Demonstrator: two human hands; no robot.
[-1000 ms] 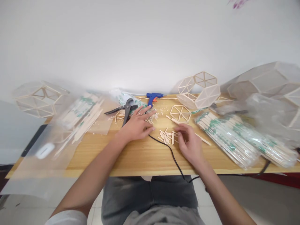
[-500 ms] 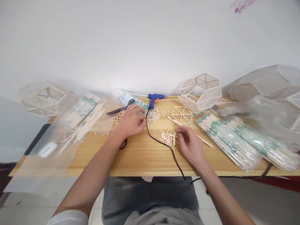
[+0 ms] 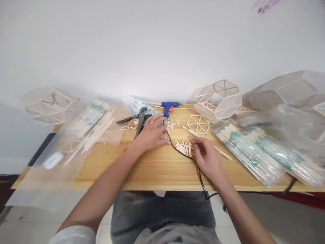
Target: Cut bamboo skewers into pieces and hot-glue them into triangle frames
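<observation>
My left hand lies on the wooden table with fingers stretched out and apart, holding nothing. Its fingertips are beside the dark metal cutters, and its thumb is next to the black cord. My right hand is curled, its fingertips pinched at the pile of short wooden sticks. The cord runs between both hands up to the blue glue gun at the table's back edge.
A flat hexagon stick frame lies behind the pile, with a joined hexagon structure further back. Bagged stick bundles lie right, another bag left. Film-covered polyhedra stand at far left and far right.
My left hand closed near the cord, then spread flat again beside the cutters. The cord has shifted right, close to the stick pile. My right hand stayed at the pile.
</observation>
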